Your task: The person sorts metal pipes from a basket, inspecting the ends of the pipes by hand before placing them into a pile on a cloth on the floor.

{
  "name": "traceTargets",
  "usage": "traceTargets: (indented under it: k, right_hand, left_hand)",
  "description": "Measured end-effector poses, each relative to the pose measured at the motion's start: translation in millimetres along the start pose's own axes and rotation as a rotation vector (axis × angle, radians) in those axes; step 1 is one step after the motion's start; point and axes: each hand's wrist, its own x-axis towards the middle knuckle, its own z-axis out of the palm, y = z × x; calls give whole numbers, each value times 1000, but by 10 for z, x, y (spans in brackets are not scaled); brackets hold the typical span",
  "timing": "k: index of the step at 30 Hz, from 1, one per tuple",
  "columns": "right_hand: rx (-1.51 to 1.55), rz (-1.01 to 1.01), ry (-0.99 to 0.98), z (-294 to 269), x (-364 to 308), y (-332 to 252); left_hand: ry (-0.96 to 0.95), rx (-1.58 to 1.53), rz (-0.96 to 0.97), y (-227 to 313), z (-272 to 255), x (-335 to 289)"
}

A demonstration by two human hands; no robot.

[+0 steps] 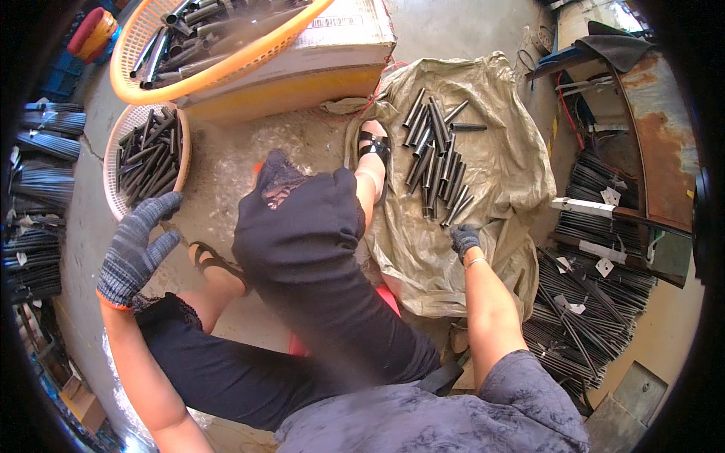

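My left hand (140, 249), in a grey striped knit glove with an orange cuff, is open beside a small pale basket (112, 181). Its thumb stands apart from the fingers, and nothing is in it. Short dark tubes (155, 155) fill that basket. On the right, my right hand (465, 240), also gloved, rests low over a crumpled tan sack (411, 264). Its fingers are curled, and what they hold, if anything, is hidden. Just beyond its fingertips lies the near end of a loose pile of short black metal tubes (438, 162) spread on the sack.
An orange basket (219, 72) of similar tubes sits on a white carton (347, 45) at the far left. Bundles of long dark rods (581, 317) lie at the right, with more rods (38, 189) along the left. A rusty metal panel (657, 143) stands at the right.
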Motion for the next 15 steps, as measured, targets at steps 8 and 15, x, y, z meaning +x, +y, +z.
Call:
traceTargets:
  k: [8, 15]
  right_hand:
    - [-477, -41, 4, 561, -195, -903]
    - [-379, -217, 58, 389, -168, -569]
  left_hand:
    - [-66, -67, -117, -63, 79, 12]
    - [-69, 60, -35, -68, 80, 84]
